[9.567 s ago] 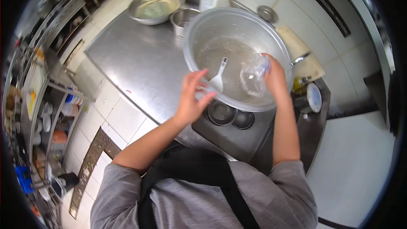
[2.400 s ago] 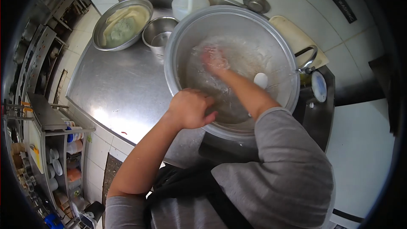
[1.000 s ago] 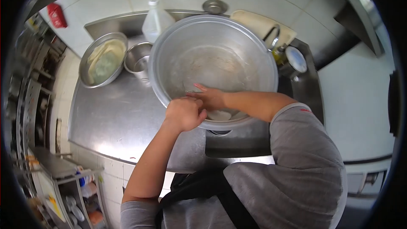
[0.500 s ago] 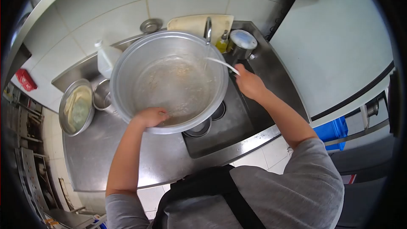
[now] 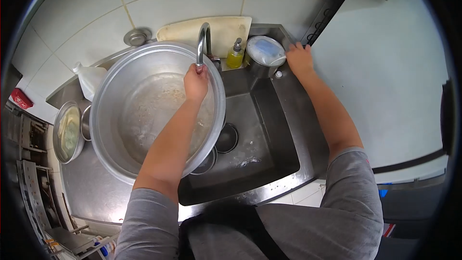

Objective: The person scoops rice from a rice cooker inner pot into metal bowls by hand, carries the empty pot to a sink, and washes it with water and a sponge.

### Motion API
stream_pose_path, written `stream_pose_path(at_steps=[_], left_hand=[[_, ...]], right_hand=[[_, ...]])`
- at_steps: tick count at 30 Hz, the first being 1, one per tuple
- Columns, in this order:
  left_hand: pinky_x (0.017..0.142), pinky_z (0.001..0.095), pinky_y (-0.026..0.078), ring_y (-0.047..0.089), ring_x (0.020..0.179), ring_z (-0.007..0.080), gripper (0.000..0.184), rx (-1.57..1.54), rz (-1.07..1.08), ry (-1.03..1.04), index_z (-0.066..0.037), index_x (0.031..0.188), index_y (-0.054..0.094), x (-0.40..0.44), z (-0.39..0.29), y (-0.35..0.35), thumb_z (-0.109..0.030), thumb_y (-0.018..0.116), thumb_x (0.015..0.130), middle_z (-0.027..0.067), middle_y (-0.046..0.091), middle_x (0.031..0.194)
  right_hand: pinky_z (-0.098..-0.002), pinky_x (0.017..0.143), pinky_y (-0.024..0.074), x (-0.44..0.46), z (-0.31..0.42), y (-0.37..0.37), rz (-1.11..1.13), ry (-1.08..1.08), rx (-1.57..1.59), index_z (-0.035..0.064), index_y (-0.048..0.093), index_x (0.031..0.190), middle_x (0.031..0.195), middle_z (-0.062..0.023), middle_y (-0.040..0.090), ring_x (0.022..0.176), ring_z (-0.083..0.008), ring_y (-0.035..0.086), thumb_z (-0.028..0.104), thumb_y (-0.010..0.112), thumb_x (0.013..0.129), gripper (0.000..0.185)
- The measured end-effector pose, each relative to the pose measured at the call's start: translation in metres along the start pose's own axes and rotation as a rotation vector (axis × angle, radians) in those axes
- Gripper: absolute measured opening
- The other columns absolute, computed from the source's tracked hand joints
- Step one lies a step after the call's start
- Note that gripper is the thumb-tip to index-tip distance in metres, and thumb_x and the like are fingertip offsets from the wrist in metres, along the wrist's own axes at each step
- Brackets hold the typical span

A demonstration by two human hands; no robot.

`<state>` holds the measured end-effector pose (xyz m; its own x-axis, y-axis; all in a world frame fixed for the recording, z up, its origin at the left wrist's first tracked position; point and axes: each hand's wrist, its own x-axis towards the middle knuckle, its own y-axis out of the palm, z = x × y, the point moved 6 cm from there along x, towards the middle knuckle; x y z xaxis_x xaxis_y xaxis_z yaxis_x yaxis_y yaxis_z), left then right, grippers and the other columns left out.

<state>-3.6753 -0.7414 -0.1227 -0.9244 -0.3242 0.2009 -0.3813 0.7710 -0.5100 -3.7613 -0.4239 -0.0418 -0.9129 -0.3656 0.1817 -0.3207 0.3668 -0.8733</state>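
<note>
My left hand [image 5: 196, 83] is closed around the lower end of the faucet [image 5: 204, 38], reaching over a large metal basin [image 5: 111, 101]. Cloudy water with pale bits lies in the basin. Away to the right, my right hand [image 5: 299, 58] is beside a metal pot [image 5: 262, 71] with a blue item on its lid. A slim white utensil [image 5: 278, 60] sticks out from its fingers over the lid's edge; the utensil's far end is unclear. A soap pump bottle [image 5: 235, 54] with yellow liquid stands between faucet and pot.
The basin overlaps the sink [image 5: 260, 135], where round dark dishes [image 5: 227, 137] sit. To the left are a white bottle [image 5: 89, 79] and a metal bowl [image 5: 61, 156] with pale contents. A cutting board [image 5: 175, 32] leans on the wall. A white panel [image 5: 385, 77] borders the right.
My left hand has left the basin rim and taken hold of the faucet. My right hand has moved from the basin's right side to the pot with the white utensil. The view has shifted.
</note>
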Motion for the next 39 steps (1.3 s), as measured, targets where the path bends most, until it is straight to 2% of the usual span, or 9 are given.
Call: stream_pose_path(at_steps=[12, 14, 18, 21, 25, 28, 30, 34, 39], left_hand=[[0.104, 0.0609, 0.013, 0.018, 0.135, 0.0328, 0.065, 1.018, 0.244, -0.132, -0.013, 0.139, 0.031, -0.088, 0.105, -0.021, -0.048, 0.048, 0.087, 0.0176, 0.022, 0.145], [0.105, 0.0606, 0.010, 0.017, 0.136, 0.0354, 0.073, 0.930, 0.822, 0.484, -0.014, 0.142, 0.023, -0.112, 0.112, 0.027, -0.055, 0.045, 0.086, 0.0174, 0.016, 0.148], [0.105, 0.0601, 0.010, 0.016, 0.135, 0.0374, 0.074, 1.003, 0.558, 0.072, -0.011, 0.142, 0.023, -0.075, 0.095, -0.006, -0.054, 0.045, 0.086, 0.0181, 0.018, 0.147], [0.106, 0.0596, 0.009, 0.012, 0.137, 0.0358, 0.071, 1.023, 0.317, -0.069, -0.010, 0.142, 0.022, -0.088, 0.101, -0.030, -0.051, 0.043, 0.088, 0.0171, 0.018, 0.147], [0.106, 0.0570, 0.018, 0.017, 0.135, 0.0374, 0.056, 0.954, 1.283, 0.581, -0.015, 0.139, 0.031, -0.185, 0.102, -0.042, -0.043, 0.040, 0.091, 0.0146, 0.021, 0.147], [0.107, 0.0501, 0.022, 0.029, 0.131, 0.0324, 0.051, 0.846, 1.620, 0.005, -0.014, 0.136, 0.038, -0.214, 0.117, -0.113, -0.041, 0.035, 0.093, 0.0110, 0.032, 0.142], [0.107, 0.0491, 0.021, 0.038, 0.126, 0.0303, 0.050, 1.039, 1.524, -0.640, -0.012, 0.132, 0.044, -0.196, 0.094, -0.179, -0.040, 0.035, 0.092, 0.0122, 0.042, 0.136], [0.107, 0.0507, 0.018, 0.045, 0.121, 0.0267, 0.032, 1.726, 0.890, -0.017, -0.014, 0.107, 0.065, -0.143, 0.117, -0.268, -0.030, 0.056, 0.081, 0.0105, 0.055, 0.122], [0.108, 0.0545, 0.014, 0.040, 0.125, 0.0249, 0.037, 1.074, 0.516, -0.446, -0.013, 0.103, 0.067, -0.129, 0.106, -0.284, -0.036, 0.066, 0.073, 0.0066, 0.052, 0.126]], right_hand=[[-0.0572, 0.102, 0.0266, 0.094, 0.048, 0.070, 0.201, 0.135, 0.435, 0.0127, 0.036, 0.135, 0.132, -0.0111, 0.044, 0.121, -0.0302, 0.043, 0.022, 0.058, 0.078, 0.062], [-0.0558, 0.099, 0.0307, 0.097, 0.057, 0.068, 0.183, 0.153, 0.384, 0.0132, 0.039, 0.134, 0.132, -0.0127, 0.044, 0.118, -0.0307, 0.045, 0.024, 0.062, 0.076, 0.063], [-0.0460, 0.077, 0.0452, 0.079, 0.113, 0.008, -0.359, -0.047, 0.649, 0.0046, 0.058, 0.091, 0.097, -0.0127, 0.057, 0.094, -0.0316, 0.057, 0.018, 0.057, 0.077, 0.020], [-0.0460, 0.072, 0.0475, 0.064, 0.192, 0.040, 0.005, -0.154, 1.056, -0.0019, 0.061, 0.082, 0.092, -0.0228, 0.061, 0.083, -0.0397, 0.059, 0.018, 0.057, 0.080, 0.021], [-0.0449, 0.070, 0.0475, 0.081, 0.237, 0.150, -0.151, 0.043, 1.190, -0.0085, 0.056, 0.090, 0.080, -0.0253, 0.062, 0.075, -0.0414, 0.061, 0.022, 0.058, 0.081, 0.032], [-0.0415, 0.060, 0.0471, 0.102, 0.279, 0.201, 0.361, 0.176, 1.691, -0.0051, 0.053, 0.096, 0.081, -0.0186, 0.062, 0.068, -0.0325, 0.060, 0.024, 0.058, 0.081, 0.033], [-0.0349, 0.051, 0.0429, 0.082, 0.261, 0.147, 0.491, 0.345, 1.943, -0.0023, 0.055, 0.094, 0.074, -0.0097, 0.059, 0.059, -0.0204, 0.055, 0.024, 0.057, 0.083, 0.029], [-0.0311, 0.049, 0.0418, 0.056, 0.217, 0.096, 0.759, 0.235, 2.273, 0.0022, 0.058, 0.093, 0.071, -0.0061, 0.058, 0.058, -0.0145, 0.054, 0.022, 0.054, 0.085, 0.021], [-0.0385, 0.070, 0.0492, 0.095, 0.062, 0.054, -0.173, 0.023, 1.073, 0.0017, 0.059, 0.099, 0.085, -0.0145, 0.065, 0.077, -0.0265, 0.063, 0.024, 0.060, 0.082, 0.028]])
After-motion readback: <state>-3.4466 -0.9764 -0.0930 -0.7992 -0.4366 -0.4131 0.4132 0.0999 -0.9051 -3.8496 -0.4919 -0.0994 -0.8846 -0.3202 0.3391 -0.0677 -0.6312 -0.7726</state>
